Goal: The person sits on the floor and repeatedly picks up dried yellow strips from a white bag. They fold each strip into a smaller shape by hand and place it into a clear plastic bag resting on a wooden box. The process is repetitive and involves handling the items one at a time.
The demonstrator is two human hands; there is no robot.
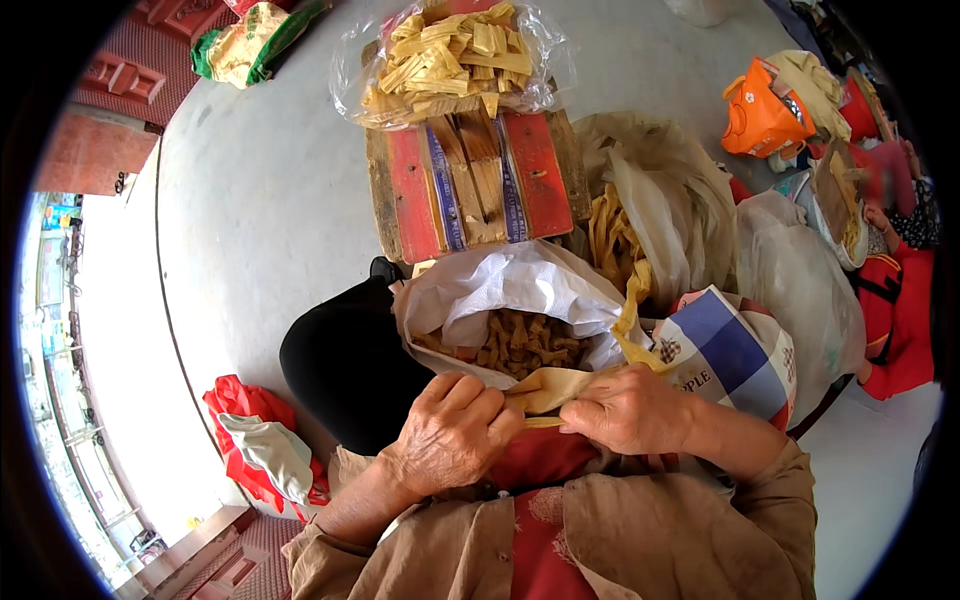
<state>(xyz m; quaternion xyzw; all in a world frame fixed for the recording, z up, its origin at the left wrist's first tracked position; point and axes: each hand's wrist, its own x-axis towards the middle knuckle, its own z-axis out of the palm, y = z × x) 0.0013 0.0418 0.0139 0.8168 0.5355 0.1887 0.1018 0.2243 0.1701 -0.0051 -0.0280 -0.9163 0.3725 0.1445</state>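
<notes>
Grip and Printing Check

We hold a flat, pale yellow, husk-like strip (545, 390) between both hands, at the near rim of a white plastic sack (480, 285) containing brown, knot-like pieces (530, 340). Our left hand (455, 425) curls tightly around it; our right hand (632, 408) pinches it between thumb and fingers. Printing: we note dark capital lettering on the blue-and-white checked package (725, 345); blue bands (441, 190) on the red-painted wooden bench (405, 185) carry pale marks, too small to read.
</notes>
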